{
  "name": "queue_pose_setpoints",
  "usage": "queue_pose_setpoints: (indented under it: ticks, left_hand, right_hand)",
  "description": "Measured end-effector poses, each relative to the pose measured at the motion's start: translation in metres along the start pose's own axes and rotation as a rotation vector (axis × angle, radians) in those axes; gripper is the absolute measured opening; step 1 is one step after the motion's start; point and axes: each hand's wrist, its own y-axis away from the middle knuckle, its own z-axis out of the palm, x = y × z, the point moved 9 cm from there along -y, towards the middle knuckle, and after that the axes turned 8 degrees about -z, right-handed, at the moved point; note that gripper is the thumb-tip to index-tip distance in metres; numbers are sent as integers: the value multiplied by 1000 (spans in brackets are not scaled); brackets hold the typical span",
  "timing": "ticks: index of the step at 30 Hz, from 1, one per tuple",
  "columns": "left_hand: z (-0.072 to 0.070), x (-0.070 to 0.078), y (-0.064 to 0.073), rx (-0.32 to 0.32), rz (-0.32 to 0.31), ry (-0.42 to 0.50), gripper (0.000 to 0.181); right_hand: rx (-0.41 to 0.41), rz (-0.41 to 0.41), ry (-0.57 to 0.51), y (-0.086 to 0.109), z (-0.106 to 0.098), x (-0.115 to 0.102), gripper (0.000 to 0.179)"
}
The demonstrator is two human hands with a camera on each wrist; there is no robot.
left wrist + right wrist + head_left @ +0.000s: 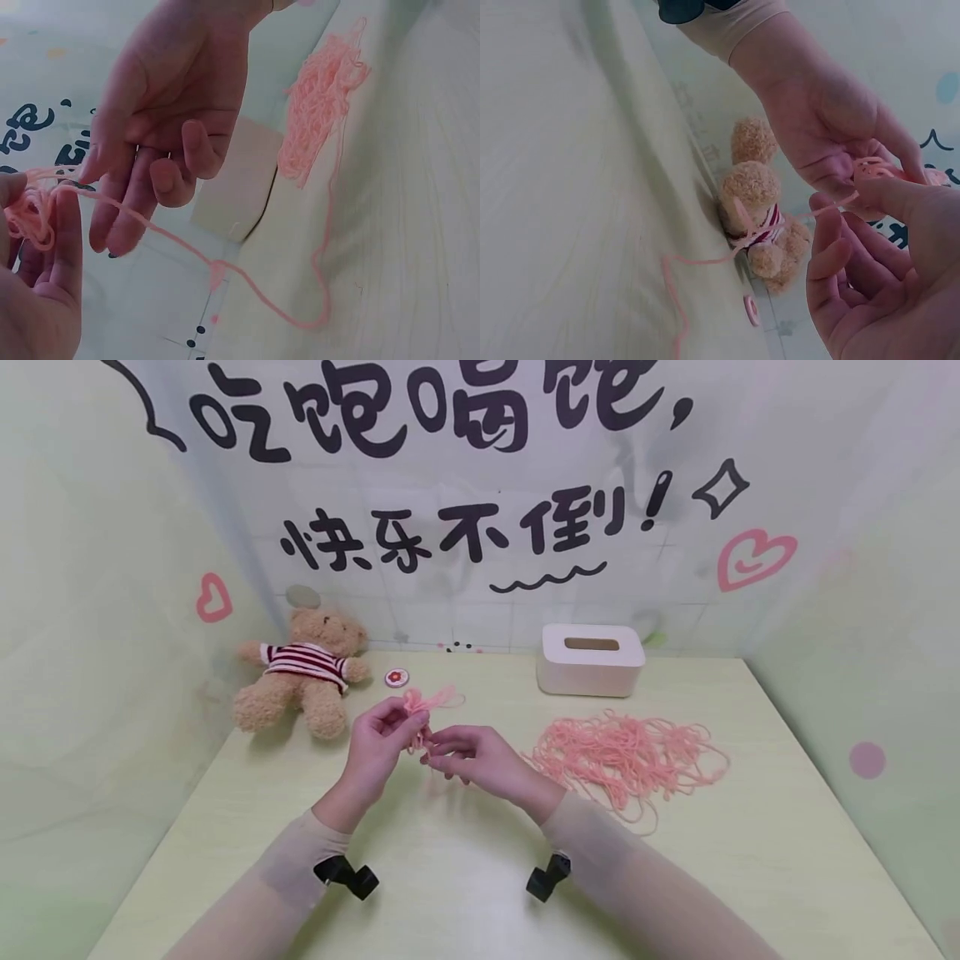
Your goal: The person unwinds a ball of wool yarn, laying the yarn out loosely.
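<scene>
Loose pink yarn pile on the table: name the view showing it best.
The head view: the whole loose pink yarn pile lies unobstructed beside the white box. The left wrist view shows it small and blurred; the right wrist view shows only a trailing strand.

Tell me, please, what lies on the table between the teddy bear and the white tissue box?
In the head view, a small round pink-and-white disc lies on the table between the teddy bear and the white tissue box, close to the bear; the rest is bare.
</scene>
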Motion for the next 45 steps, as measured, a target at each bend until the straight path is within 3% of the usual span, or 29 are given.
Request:
queue_pose_setpoints:
  ticks: [7, 11, 14, 18, 26, 30, 37, 41, 45]
  left_hand:
    - [-3, -1, -2, 19, 29, -60, 8]
    - [-11, 2, -3, 29, 45, -41, 8]
    - [-20, 4, -6, 32, 48, 22, 9]
    - [-38, 7, -11, 65, 45, 90, 9]
    - [-91, 12, -18, 229, 4, 159, 14]
    - [-113, 14, -19, 289, -8, 186, 14]
    - [-140, 24, -20, 347, 105, 289, 12]
    - [-146, 25, -20, 372, 142, 302, 10]
    - [-131, 19, -20, 325, 92, 256, 12]
  right_hand:
    - [51, -14, 42, 0, -5, -1, 16]
    - [111, 7, 69, 10, -25, 3, 14]
    - [168, 39, 69, 19, -47, 9, 15]
    - [254, 84, 94, 32, -85, 16, 19]
    - [386, 176, 204, 53, -174, 43, 30]
    - [425, 200, 284, 63, -209, 52, 35]
    - [432, 351, 397, 78, -245, 75, 36]
    - [435, 368, 428, 77, -253, 85, 35]
    - [442, 333, 442, 67, -251, 87, 32]
